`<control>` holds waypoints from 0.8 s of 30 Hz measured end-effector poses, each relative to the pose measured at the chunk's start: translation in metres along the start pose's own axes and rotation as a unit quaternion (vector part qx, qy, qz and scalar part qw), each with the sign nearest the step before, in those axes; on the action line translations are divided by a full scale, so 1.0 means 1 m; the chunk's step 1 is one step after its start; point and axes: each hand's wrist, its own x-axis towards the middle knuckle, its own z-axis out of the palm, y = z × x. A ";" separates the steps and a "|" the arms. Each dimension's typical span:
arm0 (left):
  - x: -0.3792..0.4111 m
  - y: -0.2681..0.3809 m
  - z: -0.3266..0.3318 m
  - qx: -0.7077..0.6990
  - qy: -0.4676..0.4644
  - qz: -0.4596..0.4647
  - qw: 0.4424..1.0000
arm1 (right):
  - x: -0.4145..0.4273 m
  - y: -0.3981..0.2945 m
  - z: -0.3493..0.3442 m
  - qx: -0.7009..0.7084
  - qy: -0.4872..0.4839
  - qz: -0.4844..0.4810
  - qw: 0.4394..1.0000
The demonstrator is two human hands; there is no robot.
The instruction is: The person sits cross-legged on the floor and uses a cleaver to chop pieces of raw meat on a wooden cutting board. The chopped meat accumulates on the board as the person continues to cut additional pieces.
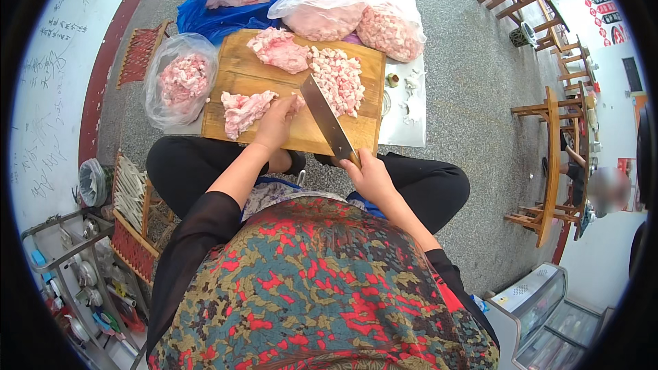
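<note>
My right hand (371, 179) grips the handle of a cleaver (328, 121), whose blade slants up and left over a wooden cutting board (300, 139). On the board's near left part, my left hand (275, 122) rests with bent fingers on raw fatty meat; a larger piece (245, 109) lies at its left, and a small pale bit (296, 105) shows by the fingertips. A heap of diced fat (337, 79) lies right of the blade. Farther back sits an uncut slab of pinkish fat (280, 50).
Bags crowd the board: a clear bag of meat scraps (185, 82) at left, a blue plastic bag (198, 10) behind, and clear bags of diced fat (393, 31) behind right. Scraps (409, 97) lie on the white surface at right. My knees flank the board. A person sits far right near wooden benches (551, 164).
</note>
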 end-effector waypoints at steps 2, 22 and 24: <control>-0.003 -0.005 0.006 -0.044 0.024 -0.052 0.997 | 0.000 -0.003 0.006 0.003 -0.003 -0.002 1.000; 0.028 -0.017 -0.025 0.251 -0.049 0.060 0.965 | 0.010 -0.029 0.003 -0.167 0.006 0.015 0.986; 0.019 -0.008 -0.019 0.249 -0.067 0.036 0.965 | 0.009 -0.030 0.004 -0.154 0.006 0.016 0.988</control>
